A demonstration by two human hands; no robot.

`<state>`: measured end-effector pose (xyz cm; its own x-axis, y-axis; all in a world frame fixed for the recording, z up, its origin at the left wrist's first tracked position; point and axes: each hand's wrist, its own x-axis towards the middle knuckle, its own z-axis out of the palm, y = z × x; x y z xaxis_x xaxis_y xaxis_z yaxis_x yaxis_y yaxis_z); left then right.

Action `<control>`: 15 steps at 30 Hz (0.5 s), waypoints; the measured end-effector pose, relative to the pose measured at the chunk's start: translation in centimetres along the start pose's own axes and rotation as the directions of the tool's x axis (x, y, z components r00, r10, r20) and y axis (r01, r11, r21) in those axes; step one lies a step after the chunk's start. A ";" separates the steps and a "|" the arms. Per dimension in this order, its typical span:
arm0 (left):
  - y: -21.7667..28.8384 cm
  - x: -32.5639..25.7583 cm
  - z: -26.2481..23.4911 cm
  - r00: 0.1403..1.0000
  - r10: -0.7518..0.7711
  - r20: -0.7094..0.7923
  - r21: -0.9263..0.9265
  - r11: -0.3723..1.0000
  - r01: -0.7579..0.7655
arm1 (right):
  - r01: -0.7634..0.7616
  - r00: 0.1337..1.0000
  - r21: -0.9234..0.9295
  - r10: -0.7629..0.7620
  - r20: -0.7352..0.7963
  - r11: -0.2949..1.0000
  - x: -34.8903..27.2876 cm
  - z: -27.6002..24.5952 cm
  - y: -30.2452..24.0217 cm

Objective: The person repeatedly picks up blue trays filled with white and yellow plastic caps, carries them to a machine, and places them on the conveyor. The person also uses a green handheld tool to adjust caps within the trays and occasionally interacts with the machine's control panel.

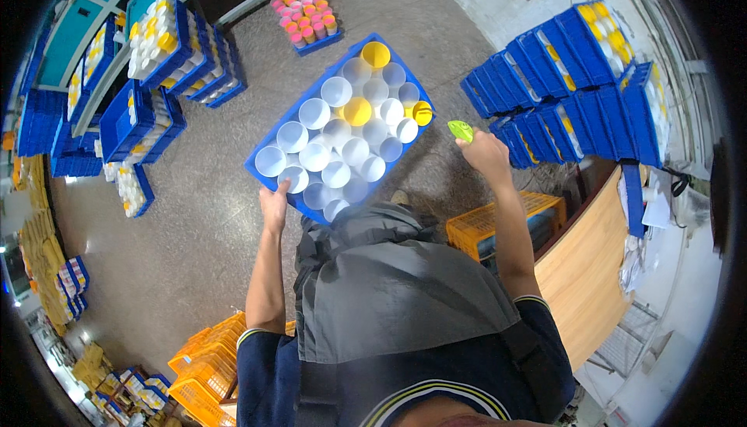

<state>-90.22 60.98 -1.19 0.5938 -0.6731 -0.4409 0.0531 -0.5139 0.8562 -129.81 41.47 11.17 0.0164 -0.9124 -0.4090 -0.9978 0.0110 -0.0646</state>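
Observation:
A blue crate (257, 164) is tilted in front of my waist. White cups (314, 113) and a few yellow cups (376, 55) stand in it with their open ends facing me. My left hand (274, 205) is closed on the crate's near left edge, thumb over the rim beside a white cup. Off the crate's right side, my right hand (486, 155) is closed around a small bright yellow-green object (461, 130) with dark markings. Its rounded tip sticks out past the fingers, apart from the cups. The palm hides the rest of it.
Stacked blue crates of white and yellow cups (572, 50) stand at right, and more stacks (187, 42) at far left. Pink and orange cups (306, 15) sit on the floor ahead. A yellow crate (506, 225) and a wooden table (583, 264) are near my right arm; orange crates (206, 365) lie behind left.

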 end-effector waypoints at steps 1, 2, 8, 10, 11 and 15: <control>0.3 1.0 -0.8 0.999 0.032 0.011 -0.021 0.999 -0.031 | 0.013 1.000 0.004 -0.013 -0.002 1.000 0.0 -0.3 -1.3; 0.6 1.9 -1.6 0.999 0.033 0.011 -0.034 0.999 -0.033 | 0.014 1.000 -0.009 -0.013 0.017 1.000 0.0 -0.7 -2.8; 1.4 8.1 -5.9 1.000 0.019 -0.009 -0.033 0.999 -0.020 | 0.052 0.984 -0.064 -0.040 0.176 0.997 0.1 -2.6 -12.2; 1.5 9.8 -7.0 1.000 -0.008 -0.026 -0.047 0.999 0.006 | 0.098 0.976 -0.056 -0.085 0.201 0.994 -0.2 -3.0 -14.8; 1.7 10.6 -7.2 0.999 -0.021 -0.046 -0.077 0.997 0.017 | 0.124 0.969 -0.052 -0.110 0.220 0.991 -0.2 -3.2 -16.0; 3.0 13.6 -7.8 0.995 -0.031 -0.099 -0.134 0.991 0.017 | 0.270 0.927 -0.037 -0.249 0.280 0.962 -0.1 -3.3 -20.3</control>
<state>-75.72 54.39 -2.50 0.6686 -0.6008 -0.4382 0.1709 -0.4494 0.8768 -109.76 39.98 15.47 0.2814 -0.7342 -0.6179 -0.9581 -0.2505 -0.1387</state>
